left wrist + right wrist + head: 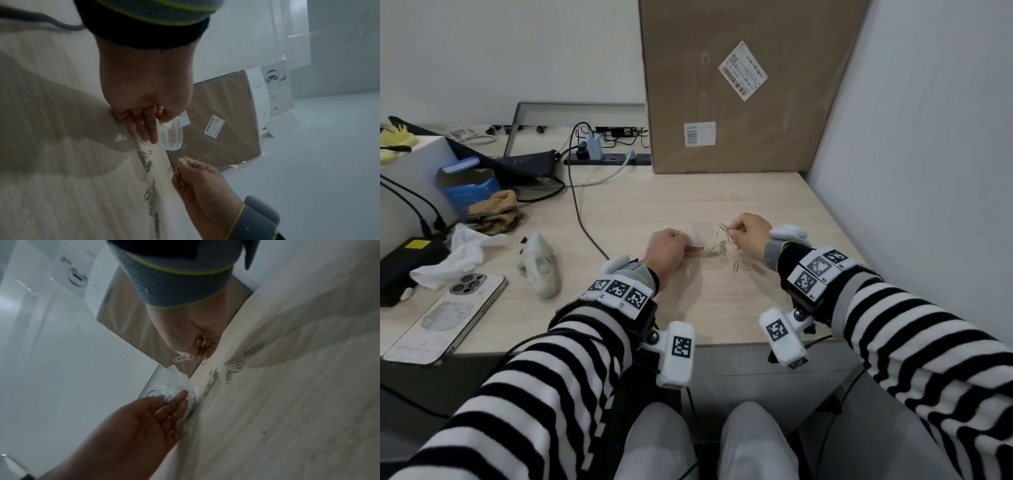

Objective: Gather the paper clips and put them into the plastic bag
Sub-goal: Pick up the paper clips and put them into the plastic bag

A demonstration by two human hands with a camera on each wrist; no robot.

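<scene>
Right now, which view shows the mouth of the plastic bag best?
The left wrist view: the left hand holds the plastic bag with its rounded mouth open toward the right hand. The head view shows the bag only as a faint clear shape beside the left hand. The right wrist view shows crumpled film, its opening unclear.

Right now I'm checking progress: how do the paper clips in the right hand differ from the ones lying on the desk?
The held clips hang pinched in the right hand's grip, lifted off the desk; the loose clips lie flat on it. The held ones are a small bunch beside the plastic bag in the left hand; the loose ones are scattered in separate clusters. Both are silver wire clips, none visibly bagged yet.
</scene>
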